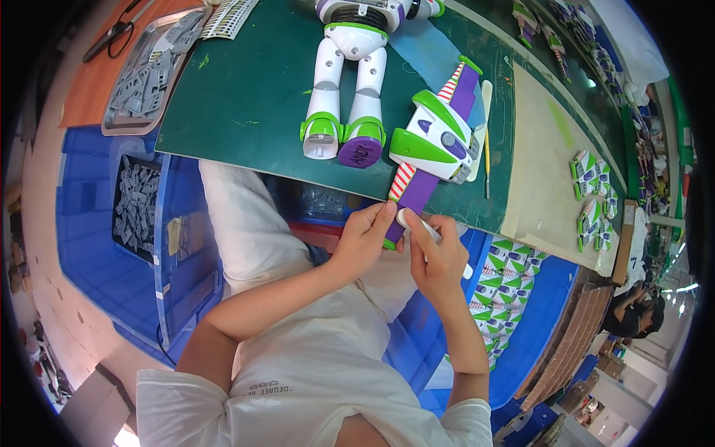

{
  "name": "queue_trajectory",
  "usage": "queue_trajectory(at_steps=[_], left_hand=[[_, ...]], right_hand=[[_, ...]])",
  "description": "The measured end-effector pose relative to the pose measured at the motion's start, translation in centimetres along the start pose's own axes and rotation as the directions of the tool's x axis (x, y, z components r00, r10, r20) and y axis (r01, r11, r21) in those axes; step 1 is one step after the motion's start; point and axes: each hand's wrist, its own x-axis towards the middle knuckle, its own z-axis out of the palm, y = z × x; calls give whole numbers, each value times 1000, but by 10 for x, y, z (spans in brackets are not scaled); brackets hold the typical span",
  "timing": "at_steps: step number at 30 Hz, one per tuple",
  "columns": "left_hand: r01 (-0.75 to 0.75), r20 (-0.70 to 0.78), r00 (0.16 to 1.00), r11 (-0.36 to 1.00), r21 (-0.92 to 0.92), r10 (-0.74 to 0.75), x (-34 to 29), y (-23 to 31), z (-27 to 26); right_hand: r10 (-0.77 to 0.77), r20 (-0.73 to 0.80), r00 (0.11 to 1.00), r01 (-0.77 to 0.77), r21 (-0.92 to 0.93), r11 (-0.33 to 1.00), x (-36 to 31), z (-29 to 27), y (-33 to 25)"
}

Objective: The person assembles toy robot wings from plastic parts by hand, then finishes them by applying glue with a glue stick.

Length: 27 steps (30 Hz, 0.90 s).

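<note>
A toy jetpack with wings [428,141], white, green and purple with red-striped panels, lies tilted over the table's near edge. My left hand [363,242] pinches the end of its lower purple wing. Against that same wing my right hand [441,261] grips a white stick-like tool [415,223], whose rounded end touches the wing by my left fingertips; the other end sticks out below my fingers. Left of the jetpack, a white, green and purple toy figure [357,45] lies on its back, feet toward me. Its head is out of view.
The green tabletop [238,112] carries a blue cloth [421,48] and a thin yellow-handled tool [487,160]. Grey parts fill a metal tray [138,128] at left. Several jetpacks lie in a blue bin [555,298]; more white-green pieces [592,179] sit at right. Another person [633,316] is far right.
</note>
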Motion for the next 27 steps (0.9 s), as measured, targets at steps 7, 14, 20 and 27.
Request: queue_trajectory(at_steps=[7,14,20,27], left_hand=[[29,10,1000,999,-13,-29,-3,9,2],[70,-12,998,997,21,-70,-2,8,-3],[20,-14,1000,1000,16,-19,-3,5,1],[44,-30,999,999,20,-44,-2,2,0]], right_hand=[[0,-22,1000,1,59,998,-13,-9,12],[-15,44,999,13,57,998,-10,-6,22],[-106,13,994,106,0,994,1,-3,15],[11,90,996,-13,22,1000,-11,-18,28]])
